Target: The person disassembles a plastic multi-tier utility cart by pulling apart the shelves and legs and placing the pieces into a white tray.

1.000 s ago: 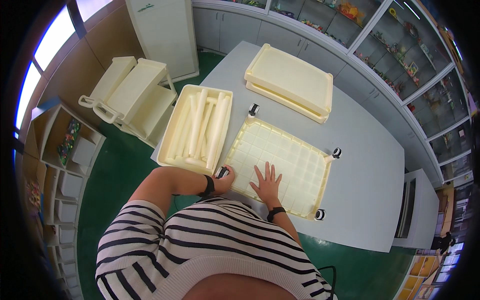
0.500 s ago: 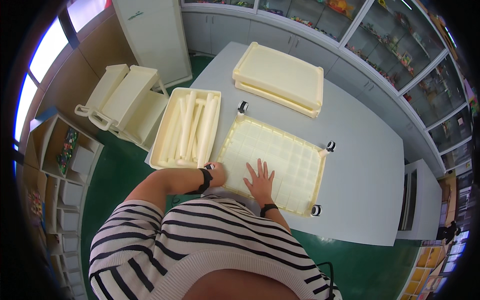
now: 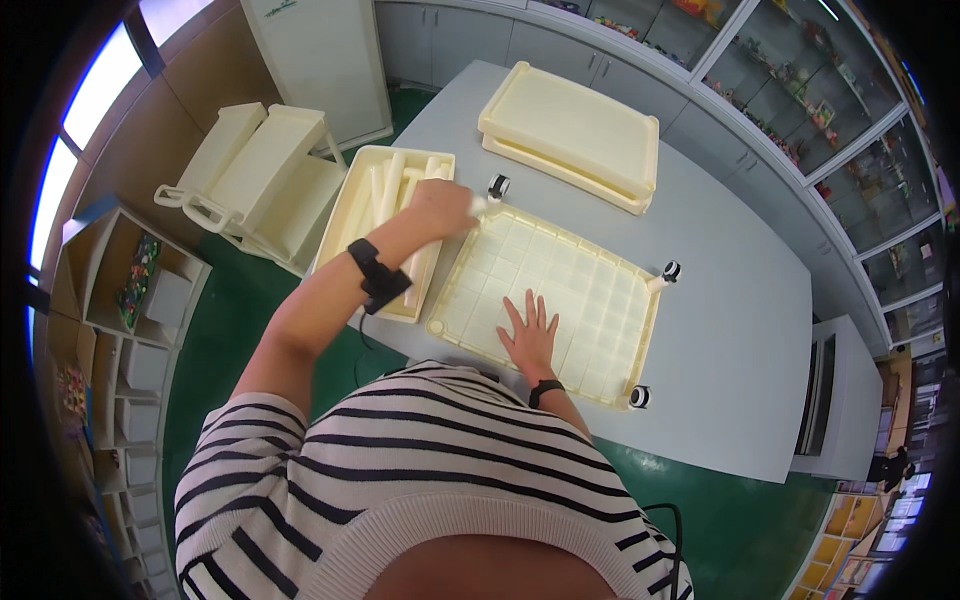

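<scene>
A cream shelf panel [image 3: 590,300] with a gridded, ribbed face lies on the grey table, black-and-white caster wheels standing up at three corners. My right hand [image 3: 530,335] is open, fingers spread, palm down on the panel near its front edge. Blurred by motion, my left hand [image 3: 443,208] is raised with curled fingers between the tube bin and the panel's far-left caster [image 3: 498,186]. A whitish blur shows at its fingertips; I cannot make out what it is. Under my left forearm, the cream bin [image 3: 345,190] holds several cream tubes [image 3: 391,185].
Stacked cream trays [image 3: 570,125] sit at the table's far side. Left of the table stands a cream trolley [image 3: 245,185] with handles. A grey cabinet [image 3: 850,390] borders the right edge, and glass-fronted cupboards line the back wall. A cable hangs from my left wrist strap.
My left hand has gone from the panel's near-left corner, where a wheel showed beside it, up and away to the far-left corner. The right hand stays on the panel. The view has shifted slightly.
</scene>
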### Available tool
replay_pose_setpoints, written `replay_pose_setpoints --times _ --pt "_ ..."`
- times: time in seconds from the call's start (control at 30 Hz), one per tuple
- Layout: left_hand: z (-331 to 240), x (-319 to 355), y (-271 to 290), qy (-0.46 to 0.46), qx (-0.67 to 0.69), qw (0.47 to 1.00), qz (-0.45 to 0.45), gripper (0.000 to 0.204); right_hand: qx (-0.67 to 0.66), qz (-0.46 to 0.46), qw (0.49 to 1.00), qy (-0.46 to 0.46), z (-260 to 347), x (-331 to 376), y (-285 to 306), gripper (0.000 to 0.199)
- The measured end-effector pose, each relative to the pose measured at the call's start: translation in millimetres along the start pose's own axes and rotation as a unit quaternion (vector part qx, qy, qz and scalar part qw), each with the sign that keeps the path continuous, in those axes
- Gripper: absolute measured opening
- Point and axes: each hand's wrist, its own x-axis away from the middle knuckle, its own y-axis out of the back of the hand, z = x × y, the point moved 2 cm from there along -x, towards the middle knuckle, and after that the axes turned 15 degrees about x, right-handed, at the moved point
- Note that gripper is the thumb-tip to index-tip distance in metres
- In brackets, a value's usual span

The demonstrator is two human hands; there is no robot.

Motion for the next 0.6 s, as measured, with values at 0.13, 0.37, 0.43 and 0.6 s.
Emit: replay_pose_setpoints --times 0.13,0.37,0.43,0.6 --pt "110.2 8.2 -78.8 0.121 0.017 0.992 0.017 0.052 0.004 -0.001 1.000 0.002 -1.4 -0.4 0.1 0.055" --pt "136.8 46.9 -121.6 0.138 0.173 0.969 -0.107 0.060 0.000 0.012 1.000 0.008 -0.7 -2.9 -0.3 0.056" --pt "134.5 47.4 -125.4 0.078 0.169 0.975 -0.124 0.061 -0.002 0.013 1.000 0.012 -1.9 -1.4 0.6 0.055" --pt "146.2 44.0 -150.7 0.072 0.087 0.988 -0.103 0.069 -0.010 0.007 1.000 0.024 -3.5 7.4 5.1 0.055"
